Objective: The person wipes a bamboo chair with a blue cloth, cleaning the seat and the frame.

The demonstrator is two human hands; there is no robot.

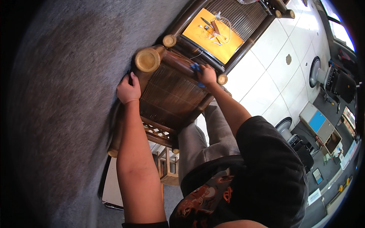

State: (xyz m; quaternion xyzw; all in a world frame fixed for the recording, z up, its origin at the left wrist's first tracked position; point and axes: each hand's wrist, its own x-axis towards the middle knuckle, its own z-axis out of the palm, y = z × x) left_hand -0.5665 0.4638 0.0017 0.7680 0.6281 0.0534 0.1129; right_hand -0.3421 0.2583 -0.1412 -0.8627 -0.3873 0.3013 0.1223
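Observation:
A dark brown bamboo chair (pixel 173 90) with a slatted panel stands in front of me, against the grey wall. My left hand (pixel 129 90) rests at its left side, beside the thick round post end (pixel 147 61). The thumb there stands apart from the fingers, whose tips are partly hidden. My right hand (pixel 207 75) is closed on a crumpled blue cloth (pixel 196 68), pressed to the bamboo rail at the chair's far edge. Just beyond lies an orange-yellow sheet or panel (pixel 232 51) on a bamboo table (pixel 243 15), bearing a white cable and small dark items.
The rough grey wall (pixel 64 95) fills the left side. White floor tiles (pixel 262 76) spread to the right, with black salon-type chairs (pixel 340 83) and an open cabinet (pixel 319 121) beyond. A small wooden stool or rack (pixel 169 167) stands below the bamboo chair.

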